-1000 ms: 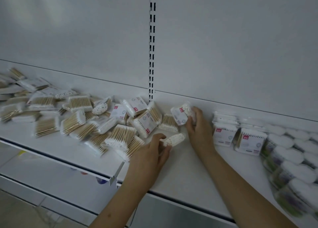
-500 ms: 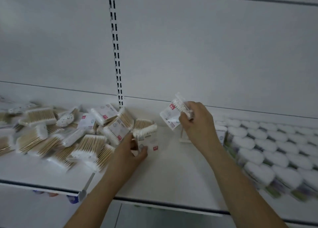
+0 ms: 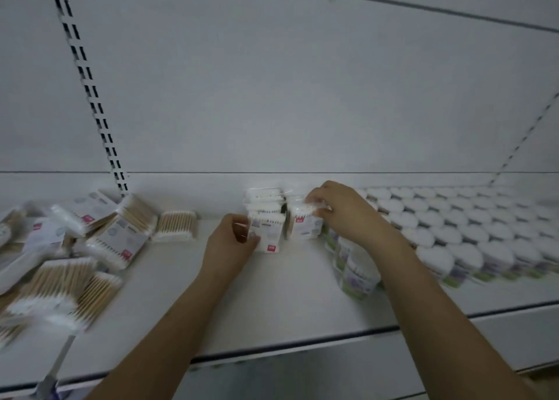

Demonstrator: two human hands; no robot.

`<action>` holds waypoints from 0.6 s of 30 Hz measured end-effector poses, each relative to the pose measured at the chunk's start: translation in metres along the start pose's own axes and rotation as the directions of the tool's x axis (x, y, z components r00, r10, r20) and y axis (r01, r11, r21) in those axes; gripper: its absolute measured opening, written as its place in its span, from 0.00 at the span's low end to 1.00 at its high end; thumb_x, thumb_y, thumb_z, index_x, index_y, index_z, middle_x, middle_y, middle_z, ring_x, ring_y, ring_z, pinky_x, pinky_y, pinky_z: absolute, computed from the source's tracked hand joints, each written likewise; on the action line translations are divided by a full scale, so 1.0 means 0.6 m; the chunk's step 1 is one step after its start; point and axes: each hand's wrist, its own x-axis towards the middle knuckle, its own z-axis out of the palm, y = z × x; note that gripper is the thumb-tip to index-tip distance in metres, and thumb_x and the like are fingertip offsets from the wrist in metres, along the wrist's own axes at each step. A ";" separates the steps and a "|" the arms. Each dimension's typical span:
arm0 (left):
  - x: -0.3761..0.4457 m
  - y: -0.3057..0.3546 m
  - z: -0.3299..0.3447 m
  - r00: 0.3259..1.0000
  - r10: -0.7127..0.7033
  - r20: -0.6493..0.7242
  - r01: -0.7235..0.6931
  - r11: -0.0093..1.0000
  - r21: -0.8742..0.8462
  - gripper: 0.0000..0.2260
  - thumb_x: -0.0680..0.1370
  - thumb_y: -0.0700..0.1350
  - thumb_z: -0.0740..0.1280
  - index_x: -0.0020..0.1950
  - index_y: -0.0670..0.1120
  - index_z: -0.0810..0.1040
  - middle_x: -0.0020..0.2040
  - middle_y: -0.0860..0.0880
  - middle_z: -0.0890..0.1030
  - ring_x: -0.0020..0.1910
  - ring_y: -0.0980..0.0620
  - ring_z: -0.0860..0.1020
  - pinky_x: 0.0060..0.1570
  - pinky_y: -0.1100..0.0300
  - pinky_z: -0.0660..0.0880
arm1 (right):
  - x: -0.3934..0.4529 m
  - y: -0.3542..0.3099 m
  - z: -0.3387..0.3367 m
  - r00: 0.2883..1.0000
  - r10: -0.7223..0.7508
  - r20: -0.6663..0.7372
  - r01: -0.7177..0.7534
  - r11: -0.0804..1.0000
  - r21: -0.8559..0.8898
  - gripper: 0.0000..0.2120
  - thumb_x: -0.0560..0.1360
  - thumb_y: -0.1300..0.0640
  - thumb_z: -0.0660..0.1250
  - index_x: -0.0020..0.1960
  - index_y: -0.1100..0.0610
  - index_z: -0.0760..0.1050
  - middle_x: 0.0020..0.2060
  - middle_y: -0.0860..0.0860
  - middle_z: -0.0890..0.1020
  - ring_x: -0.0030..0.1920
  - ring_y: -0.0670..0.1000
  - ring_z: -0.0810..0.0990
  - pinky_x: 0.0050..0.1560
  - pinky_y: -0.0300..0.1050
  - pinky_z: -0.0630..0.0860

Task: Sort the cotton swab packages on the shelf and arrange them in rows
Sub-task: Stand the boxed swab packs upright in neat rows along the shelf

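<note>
Head view: left hand grips a swab package, red label patch, print unreadable. Right hand pinches a second package beside it, mid-shelf. Unsorted wooden-stick packs lie left; white-lidded tubs stand in rows on the right.

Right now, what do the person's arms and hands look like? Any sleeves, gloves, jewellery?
Both forearms are bare up to the frame's bottom edge: no sleeves in view. The left hand and right hand wear no gloves. No watch, bracelet or ring shows on either wrist or fingers, though motion blur could hide small details. No markings visible.
</note>
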 end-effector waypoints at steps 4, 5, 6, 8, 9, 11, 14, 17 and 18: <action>-0.007 -0.012 0.011 0.999 0.011 -0.040 -0.012 1.000 -0.029 0.09 0.73 0.44 0.74 0.48 0.50 0.76 0.44 0.54 0.80 0.41 0.57 0.79 0.41 0.67 0.71 | 0.000 0.016 0.020 0.997 0.029 0.078 -0.013 0.981 -0.192 0.14 0.77 0.57 0.67 0.62 0.53 0.75 0.56 0.51 0.78 0.57 0.53 0.73 0.52 0.46 0.69; -0.008 -0.011 0.011 0.999 0.013 -0.036 -0.014 1.000 -0.025 0.09 0.73 0.44 0.74 0.48 0.50 0.76 0.44 0.54 0.80 0.41 0.57 0.79 0.40 0.68 0.71 | 0.001 0.015 0.019 0.996 0.022 0.087 -0.002 0.975 -0.220 0.15 0.76 0.54 0.68 0.62 0.52 0.74 0.56 0.50 0.77 0.57 0.52 0.73 0.51 0.45 0.67; -0.009 -0.011 0.011 0.999 0.011 -0.032 -0.012 1.000 -0.021 0.09 0.73 0.43 0.74 0.47 0.50 0.76 0.43 0.54 0.80 0.41 0.57 0.78 0.39 0.69 0.70 | 0.004 0.012 0.018 0.996 0.007 0.090 0.015 0.968 -0.249 0.16 0.76 0.51 0.69 0.63 0.51 0.74 0.56 0.49 0.77 0.58 0.52 0.72 0.51 0.45 0.65; -0.010 -0.010 0.012 0.999 0.022 -0.038 -0.022 0.999 -0.024 0.08 0.73 0.44 0.74 0.46 0.51 0.76 0.42 0.55 0.81 0.40 0.59 0.78 0.39 0.70 0.70 | 0.010 0.007 0.015 0.998 -0.035 0.061 0.052 0.950 -0.307 0.17 0.76 0.48 0.69 0.62 0.50 0.75 0.56 0.49 0.77 0.58 0.52 0.72 0.51 0.45 0.62; -0.010 -0.010 0.013 0.998 0.034 -0.046 -0.035 0.999 -0.020 0.08 0.73 0.44 0.75 0.46 0.51 0.76 0.41 0.55 0.81 0.39 0.60 0.79 0.39 0.70 0.71 | 0.014 0.006 0.014 0.998 -0.048 0.042 0.059 0.948 -0.314 0.16 0.76 0.48 0.69 0.62 0.51 0.75 0.56 0.49 0.77 0.57 0.52 0.72 0.51 0.45 0.62; -0.011 -0.011 0.015 0.997 0.045 -0.060 -0.045 0.999 -0.011 0.09 0.73 0.44 0.75 0.46 0.51 0.76 0.40 0.56 0.81 0.38 0.61 0.79 0.38 0.72 0.72 | 0.019 0.003 0.016 0.998 -0.054 0.033 0.062 0.948 -0.311 0.15 0.75 0.48 0.70 0.59 0.52 0.74 0.53 0.49 0.79 0.54 0.51 0.74 0.50 0.45 0.62; -0.010 -0.009 0.018 0.997 0.028 -0.068 -0.030 0.999 -0.026 0.11 0.73 0.45 0.75 0.48 0.51 0.75 0.41 0.55 0.81 0.38 0.61 0.79 0.38 0.73 0.72 | 0.024 -0.001 0.016 0.997 -0.043 0.060 0.062 0.929 -0.364 0.17 0.74 0.47 0.71 0.58 0.51 0.71 0.53 0.49 0.78 0.54 0.51 0.74 0.50 0.45 0.63; -0.010 -0.006 0.015 0.999 -0.024 -0.035 0.022 0.999 -0.042 0.20 0.71 0.47 0.77 0.57 0.49 0.71 0.47 0.52 0.79 0.43 0.54 0.79 0.43 0.66 0.74 | 0.029 -0.020 -0.004 0.998 -0.030 0.048 0.046 0.925 -0.378 0.22 0.74 0.45 0.70 0.65 0.50 0.70 0.61 0.49 0.74 0.61 0.52 0.71 0.58 0.47 0.65; -0.013 -0.004 0.011 0.999 -0.034 -0.023 0.033 0.999 -0.029 0.24 0.71 0.48 0.77 0.62 0.49 0.69 0.50 0.51 0.77 0.46 0.53 0.78 0.46 0.63 0.76 | 0.032 -0.033 -0.012 0.999 -0.043 0.016 0.046 0.931 -0.361 0.23 0.75 0.44 0.69 0.66 0.50 0.70 0.62 0.50 0.73 0.62 0.53 0.71 0.59 0.47 0.65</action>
